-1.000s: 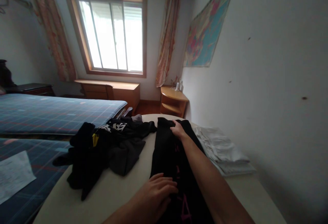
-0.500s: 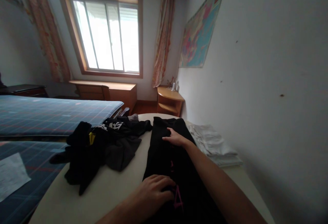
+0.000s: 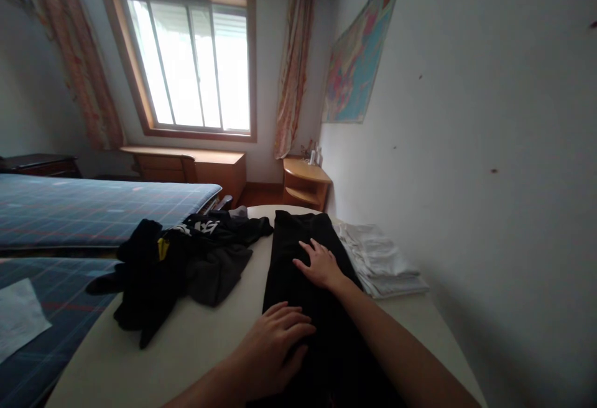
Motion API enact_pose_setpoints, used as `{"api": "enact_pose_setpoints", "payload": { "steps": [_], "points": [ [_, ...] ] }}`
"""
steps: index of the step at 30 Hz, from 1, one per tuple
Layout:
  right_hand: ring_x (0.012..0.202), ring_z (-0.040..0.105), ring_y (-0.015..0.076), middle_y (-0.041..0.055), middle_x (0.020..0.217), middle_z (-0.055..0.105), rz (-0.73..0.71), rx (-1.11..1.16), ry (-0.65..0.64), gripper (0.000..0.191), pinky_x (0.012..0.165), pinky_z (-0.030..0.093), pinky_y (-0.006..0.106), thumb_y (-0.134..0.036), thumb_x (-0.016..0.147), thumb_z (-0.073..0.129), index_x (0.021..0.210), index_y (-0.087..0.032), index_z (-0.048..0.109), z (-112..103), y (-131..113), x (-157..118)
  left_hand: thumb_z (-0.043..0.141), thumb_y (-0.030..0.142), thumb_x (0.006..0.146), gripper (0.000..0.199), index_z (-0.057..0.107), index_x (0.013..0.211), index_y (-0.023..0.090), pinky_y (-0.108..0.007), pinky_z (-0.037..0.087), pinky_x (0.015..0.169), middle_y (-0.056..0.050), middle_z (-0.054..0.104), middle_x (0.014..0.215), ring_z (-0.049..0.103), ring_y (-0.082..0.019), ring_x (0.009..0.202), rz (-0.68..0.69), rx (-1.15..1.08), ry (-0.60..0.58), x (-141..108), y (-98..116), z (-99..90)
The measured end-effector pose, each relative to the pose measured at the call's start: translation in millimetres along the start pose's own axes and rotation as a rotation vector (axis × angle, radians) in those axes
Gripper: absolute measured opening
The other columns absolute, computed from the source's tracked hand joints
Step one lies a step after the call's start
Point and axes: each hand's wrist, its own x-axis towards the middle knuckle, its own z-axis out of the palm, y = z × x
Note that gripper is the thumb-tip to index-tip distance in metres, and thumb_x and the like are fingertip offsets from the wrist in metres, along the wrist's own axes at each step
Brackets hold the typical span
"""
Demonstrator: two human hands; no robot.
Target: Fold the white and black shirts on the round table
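A long black garment (image 3: pixel 298 234) lies lengthwise over the pale round table (image 3: pixel 196 346). My right hand (image 3: pixel 319 264) rests on its upper part with the fingers spread, holding nothing. Nearer to me, my left hand (image 3: pixel 282 343) lies over the garment's left edge, palm down, fingers apart and nothing gripped. Left of the garment is a loose heap of dark clothes (image 3: pixel 158 283) with white lettering and a yellow patch. Folded white cloth (image 3: pixel 380 262) sits to the right, by the wall.
Beyond the table's left side are blue plaid mattresses (image 3: pixel 93 209), with a white paper (image 3: pixel 21 318) on the lower one. A wooden desk (image 3: pixel 219 168) stands under the window, and a small corner shelf (image 3: pixel 308 175) is by the right wall.
My right hand has drawn slightly nearer and its fingers have spread. My left hand has shifted slightly up and left. The pink print on the garment no longer shows clearly.
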Motion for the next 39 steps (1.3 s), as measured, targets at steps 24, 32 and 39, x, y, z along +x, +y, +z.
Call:
{"api": "enact_pose_setpoints", "payload": {
  "steps": [24,32,39],
  "points": [
    [0.151,0.016,0.0329,0.0126,0.162,0.028,0.034,-0.13,-0.035,0.066,0.121,0.012,0.047,-0.051,0.102,0.028,0.155,-0.013,0.034,27,-1,51,0.05,0.028,0.099,0.039,0.054,0.138,0.029,-0.051,0.038,0.117,-0.004,0.05,0.15,0.045,-0.025,0.14,-0.134,0.148,0.165,-3,-47,3.1],
    [0.151,0.017,0.033,0.0133,0.162,0.028,0.08,-0.124,-0.007,0.065,0.12,0.012,0.048,-0.051,0.102,0.029,0.154,-0.013,0.035,30,3,93,0.051,0.027,0.097,0.04,0.054,0.137,0.027,-0.052,0.035,0.118,-0.004,0.052,0.149,0.045,-0.026,0.14,-0.21,0.145,0.075,-1,-48,-1.3],
    [0.15,0.022,0.0285,0.0139,0.161,0.03,0.019,-0.095,0.044,0.059,0.12,0.016,0.042,-0.049,0.103,0.03,0.154,-0.019,0.036,26,-1,75,0.055,0.017,0.091,0.044,0.057,0.132,0.03,-0.049,0.041,0.113,-0.002,0.054,0.145,0.047,-0.027,0.136,-0.041,0.113,-0.077,-6,-34,-8.3]
  ]
}}
